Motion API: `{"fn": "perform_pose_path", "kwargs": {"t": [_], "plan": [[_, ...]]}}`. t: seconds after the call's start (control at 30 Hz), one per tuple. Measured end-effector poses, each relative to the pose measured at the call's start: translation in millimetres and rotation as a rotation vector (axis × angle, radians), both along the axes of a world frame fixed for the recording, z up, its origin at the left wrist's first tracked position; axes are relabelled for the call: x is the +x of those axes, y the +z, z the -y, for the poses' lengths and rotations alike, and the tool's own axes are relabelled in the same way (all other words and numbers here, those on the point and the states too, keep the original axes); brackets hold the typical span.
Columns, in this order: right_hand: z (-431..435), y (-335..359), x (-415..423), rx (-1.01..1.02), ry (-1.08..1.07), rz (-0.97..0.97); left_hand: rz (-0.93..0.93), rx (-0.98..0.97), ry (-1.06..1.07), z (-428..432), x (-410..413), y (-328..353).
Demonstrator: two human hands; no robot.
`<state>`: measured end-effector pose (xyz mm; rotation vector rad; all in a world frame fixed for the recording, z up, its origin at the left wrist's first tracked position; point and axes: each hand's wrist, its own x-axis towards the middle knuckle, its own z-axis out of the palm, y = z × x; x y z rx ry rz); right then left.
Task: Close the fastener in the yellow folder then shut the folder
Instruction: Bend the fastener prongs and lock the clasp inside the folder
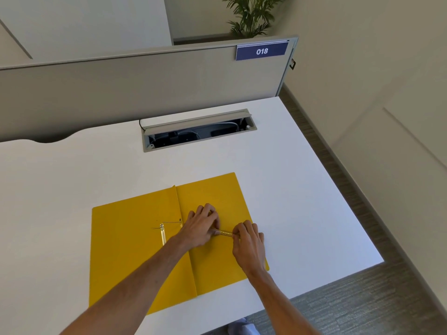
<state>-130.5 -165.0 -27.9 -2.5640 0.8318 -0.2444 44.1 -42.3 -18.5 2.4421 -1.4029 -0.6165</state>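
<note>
While the yellow folder (135, 240) is lying spread open on the white desk (278, 165), near its front edge, a person is leaning both bare arms in over it. The left hand (200, 228) is pressing down just right of the spine crease, its fingers curled over one end of a thin gold fastener bar (225, 232). The right hand (249, 240) is pinching the other end of that same bar, so the two hands are sitting close together, each closed on an end, with a short stretch of bar showing between them. On the left flap, a second gold metal strip (162, 234) is lying flat, apart from both hands. Farther back on the desk, an open cable tray (198, 131) is showing dark wiring inside. Behind it a grey partition (135, 88) is carrying a blue plate reading 018 (262, 51), and a green plant (251, 15) is standing beyond.
</note>
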Motion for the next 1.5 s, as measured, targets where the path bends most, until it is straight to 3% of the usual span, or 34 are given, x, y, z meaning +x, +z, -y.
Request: {"fn": "perform_pose_path", "kwargs": {"t": [0.3,0.5,0.7,0.8,0.9,1.03,1.13,1.27,1.5], "plan": [[9,2,4,-0.021,0.148,-0.027,-0.005,-0.002,-0.021,-3,-1,2],[9,11,13,0.066,0.114,-0.086,-0.032,-0.051,0.026,-12,1,19],[-12,35,43,0.511,0.130,0.022,-0.153,-0.622,0.531,-70,24,72],[-36,41,58,0.537,0.279,0.107,-0.171,-0.783,0.838,-115,29,83],[-57,44,67,0.408,0.426,0.092,-0.236,-0.780,0.962,-155,18,69],[-70,38,69,0.244,0.547,0.042,-0.354,-0.566,0.854,-176,-14,35],[-70,29,64,0.226,0.524,0.043,-0.433,-0.512,0.788,-166,-30,24],[-70,21,56,0.387,0.415,0.066,-0.444,-0.448,0.570,-142,-43,20],[-66,22,53,0.658,0.303,0.066,-0.236,-0.319,0.336,-139,-43,10]]}}
